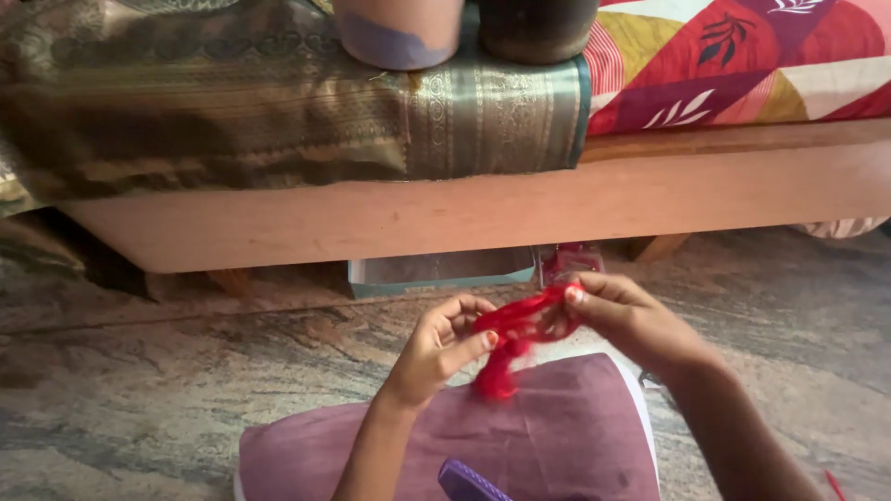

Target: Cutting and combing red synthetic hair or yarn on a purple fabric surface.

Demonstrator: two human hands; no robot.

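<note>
A tuft of red thread [516,332] is stretched between my two hands just above a mauve cloth [548,436] on my lap. My left hand [436,348] pinches its lower left end, where a loose tail hangs down. My right hand [631,320] grips the upper right end between thumb and fingers. A purple plastic object [469,482] lies on the cloth near the frame's bottom edge; only part of it shows.
A wooden bed frame [483,213] runs across the view, draped with a dark patterned fabric [278,102] and a red leaf-print sheet [742,65]. Two pots [399,32] stand on it. A flat box [441,274] and a small red item [571,262] lie beneath. The stone floor [139,390] surrounds me.
</note>
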